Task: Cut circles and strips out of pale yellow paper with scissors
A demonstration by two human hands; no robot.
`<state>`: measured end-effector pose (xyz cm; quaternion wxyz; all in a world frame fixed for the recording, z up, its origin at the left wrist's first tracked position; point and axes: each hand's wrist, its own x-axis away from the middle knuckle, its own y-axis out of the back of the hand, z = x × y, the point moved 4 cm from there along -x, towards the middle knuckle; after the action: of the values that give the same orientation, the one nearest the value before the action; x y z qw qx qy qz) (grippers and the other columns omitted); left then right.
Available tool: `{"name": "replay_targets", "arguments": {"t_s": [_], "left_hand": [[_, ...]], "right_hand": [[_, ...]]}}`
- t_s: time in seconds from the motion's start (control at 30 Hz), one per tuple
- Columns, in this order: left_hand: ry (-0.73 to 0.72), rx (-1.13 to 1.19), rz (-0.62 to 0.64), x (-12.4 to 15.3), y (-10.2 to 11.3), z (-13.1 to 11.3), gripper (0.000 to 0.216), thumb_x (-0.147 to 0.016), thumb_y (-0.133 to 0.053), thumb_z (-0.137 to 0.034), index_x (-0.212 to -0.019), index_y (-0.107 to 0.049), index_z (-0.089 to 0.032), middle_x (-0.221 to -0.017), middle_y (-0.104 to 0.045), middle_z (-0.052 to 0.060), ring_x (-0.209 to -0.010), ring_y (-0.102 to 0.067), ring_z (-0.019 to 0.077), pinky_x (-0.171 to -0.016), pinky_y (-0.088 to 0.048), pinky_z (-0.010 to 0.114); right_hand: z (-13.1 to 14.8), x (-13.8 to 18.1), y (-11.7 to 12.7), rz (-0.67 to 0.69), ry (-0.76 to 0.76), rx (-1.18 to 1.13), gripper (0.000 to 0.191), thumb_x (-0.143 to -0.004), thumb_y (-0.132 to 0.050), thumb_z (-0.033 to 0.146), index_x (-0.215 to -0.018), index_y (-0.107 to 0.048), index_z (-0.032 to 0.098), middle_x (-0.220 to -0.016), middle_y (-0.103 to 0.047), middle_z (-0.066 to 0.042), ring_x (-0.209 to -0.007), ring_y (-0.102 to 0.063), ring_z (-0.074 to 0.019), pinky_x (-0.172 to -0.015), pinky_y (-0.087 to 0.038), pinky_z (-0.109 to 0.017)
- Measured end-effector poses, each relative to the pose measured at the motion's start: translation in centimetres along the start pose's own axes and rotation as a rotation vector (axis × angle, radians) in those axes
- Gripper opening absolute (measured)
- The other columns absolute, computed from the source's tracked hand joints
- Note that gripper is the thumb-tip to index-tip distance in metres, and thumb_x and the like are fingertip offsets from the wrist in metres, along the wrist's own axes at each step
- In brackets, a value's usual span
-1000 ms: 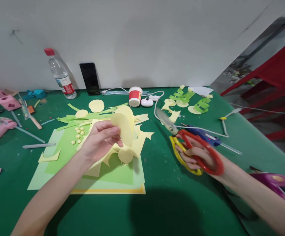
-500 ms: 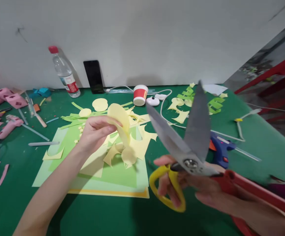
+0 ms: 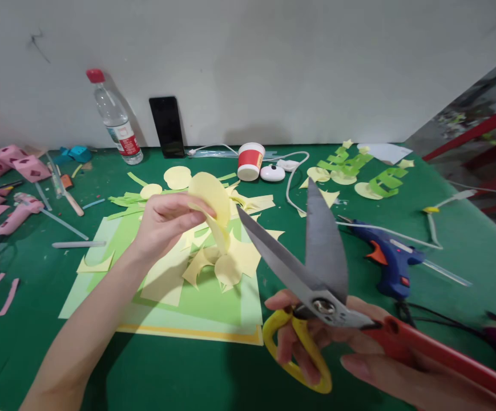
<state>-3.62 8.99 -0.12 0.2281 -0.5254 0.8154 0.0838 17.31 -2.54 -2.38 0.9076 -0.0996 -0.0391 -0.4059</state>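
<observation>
My left hand (image 3: 164, 225) pinches pale yellow paper (image 3: 210, 197) between thumb and fingers. A rounded part stands upright and another part curls down below the thumb. Fingers of my right hand (image 3: 359, 342) are around the scissors (image 3: 327, 291), which have a yellow loop and a red handle. Their blades are spread, with the lower tip close to the right edge of the yellow paper. Under my left hand lie green paper sheets (image 3: 213, 311), with yellow offcuts (image 3: 198, 268) and a small yellow circle (image 3: 228, 269) above them.
Right of the scissors lies a blue glue gun (image 3: 391, 251). Green spirals on yellow bases (image 3: 367, 191) sit behind it. Along the wall stand a water bottle (image 3: 119, 128), a phone (image 3: 167, 128) and a paper cup (image 3: 250, 162). Pink paper shapes (image 3: 29, 165) lie at left.
The scissors have moved left and slightly down, nearer the yellow paper, and their blades are a little farther apart. My left hand keeps its pinch. The view has shifted slightly.
</observation>
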Motion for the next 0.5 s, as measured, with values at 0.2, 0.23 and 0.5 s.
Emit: {"name": "replay_targets", "arguments": {"t_s": [0.2, 0.23, 0.5], "left_hand": [[0.003, -0.007, 0.015, -0.02, -0.11, -0.17, 0.006, -0.07, -0.072, -0.029, -0.075, -0.075, -0.026, -0.072, -0.07, 0.002, -0.068, -0.064, 0.0144, -0.063, -0.052, 0.026], [0.006, -0.01, 0.021, 0.0, -0.16, -0.18, 0.006, -0.07, -0.072, -0.029, -0.074, -0.075, -0.026, -0.071, -0.07, 0.002, -0.068, -0.064, 0.0144, -0.062, -0.052, 0.025], [-0.013, -0.13, 0.068, 0.15, 0.11, -0.66, 0.008, -0.073, -0.069, -0.024, -0.078, -0.075, -0.027, -0.073, -0.071, 0.003, -0.067, -0.065, 0.0166, -0.058, -0.052, 0.025]], "right_hand": [[-0.24, 0.11, -0.12, -0.029, -0.007, -0.049, 0.035, -0.082, -0.05, 0.041, -0.114, -0.052, 0.055, -0.094, -0.069, 0.0, -0.071, -0.063, -0.021, -0.061, -0.052, -0.032], [-0.31, 0.16, -0.13, -0.029, -0.008, -0.044, 0.036, -0.081, -0.051, 0.04, -0.114, -0.052, 0.055, -0.094, -0.069, 0.0, -0.071, -0.064, -0.0215, -0.061, -0.052, -0.033], [-0.52, -0.01, 0.12, -0.113, 0.003, -0.024, 0.04, -0.079, -0.051, 0.028, -0.11, -0.055, 0.053, -0.087, -0.07, 0.002, -0.064, -0.063, -0.0171, -0.055, -0.051, -0.027]]}}
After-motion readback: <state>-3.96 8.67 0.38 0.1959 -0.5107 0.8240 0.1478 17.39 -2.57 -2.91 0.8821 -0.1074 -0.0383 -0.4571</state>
